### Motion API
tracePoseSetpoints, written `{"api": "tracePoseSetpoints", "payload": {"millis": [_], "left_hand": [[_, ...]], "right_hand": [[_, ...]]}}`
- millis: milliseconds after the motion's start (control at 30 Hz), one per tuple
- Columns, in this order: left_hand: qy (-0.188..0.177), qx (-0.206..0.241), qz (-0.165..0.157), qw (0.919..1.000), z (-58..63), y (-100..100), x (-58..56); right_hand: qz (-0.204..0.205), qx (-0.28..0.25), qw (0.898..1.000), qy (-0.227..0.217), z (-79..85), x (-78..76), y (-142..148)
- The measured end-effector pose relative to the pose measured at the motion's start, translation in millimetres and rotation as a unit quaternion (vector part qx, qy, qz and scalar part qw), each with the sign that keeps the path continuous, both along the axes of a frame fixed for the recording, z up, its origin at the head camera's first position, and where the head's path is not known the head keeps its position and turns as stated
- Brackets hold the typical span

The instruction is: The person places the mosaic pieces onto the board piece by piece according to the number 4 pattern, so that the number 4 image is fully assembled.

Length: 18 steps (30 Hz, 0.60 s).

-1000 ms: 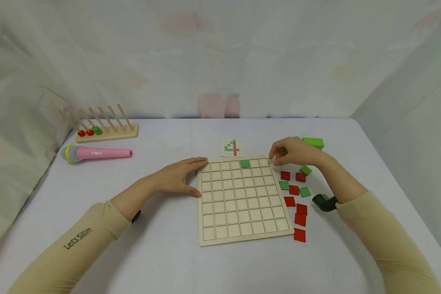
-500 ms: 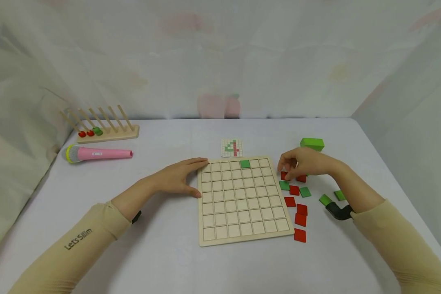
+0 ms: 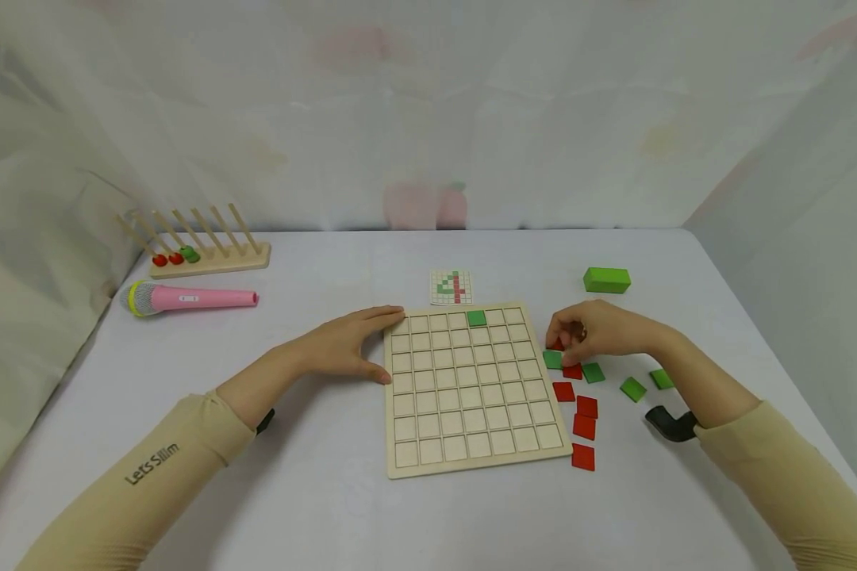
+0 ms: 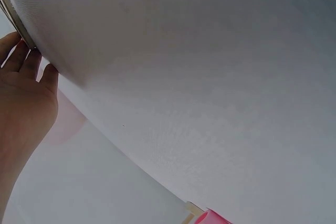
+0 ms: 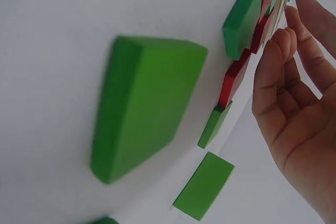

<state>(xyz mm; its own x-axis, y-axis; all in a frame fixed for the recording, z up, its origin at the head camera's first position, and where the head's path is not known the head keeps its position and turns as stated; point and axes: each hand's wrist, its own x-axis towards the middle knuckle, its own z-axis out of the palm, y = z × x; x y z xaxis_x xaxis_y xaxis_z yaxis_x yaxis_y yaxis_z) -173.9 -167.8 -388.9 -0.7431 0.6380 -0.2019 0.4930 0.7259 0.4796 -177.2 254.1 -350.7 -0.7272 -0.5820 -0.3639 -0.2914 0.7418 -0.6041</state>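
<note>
A pale wooden grid board [image 3: 478,465] lies on the table with one green square tile [image 3: 476,318] in its far row. My left hand [image 3: 339,342] rests against the board's left edge, thumb and fingers spread; its fingertips also meet the edge in the left wrist view. Over the loose tiles right of the board hovers my right hand [image 3: 603,329], its fingers loosely bent and apart from the thumb. Beneath it are a green tile [image 3: 552,360] and a red tile [image 3: 572,371], partly covered. The right wrist view shows no tile between thumb [image 5: 315,17] and fingers.
Several red tiles [image 3: 584,427] and green tiles [image 3: 633,389] lie right of the board. A green block [image 3: 607,280] stands behind them. Beyond the board is a small pattern card [image 3: 451,287]. A pink toy microphone [image 3: 203,298] and a peg rack [image 3: 217,263] with beads occupy the far left.
My right hand has come from the board's far right corner toward me and slightly right, over the loose tiles. My left hand and the board have stayed put.
</note>
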Motion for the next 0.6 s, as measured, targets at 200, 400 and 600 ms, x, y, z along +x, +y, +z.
{"api": "tracePoseSetpoints", "payload": {"millis": [200, 400, 600], "left_hand": [[0.001, 0.0, 0.0, 1.0, 1.7, 0.6, 0.9], [-0.006, 0.001, 0.004, 1.0, 2.4, 0.8, 1.3], [-0.005, -0.001, 0.004, 1.0, 1.5, 0.3, 0.7]], "right_hand": [[0.001, 0.013, 1.0, -0.002, -4.6, 0.5, -2.0], [0.002, 0.018, 1.0, 0.01, -7.2, 1.1, -5.0], [0.012, 0.019, 0.999, 0.035, -12.1, 0.0, -6.6]]}}
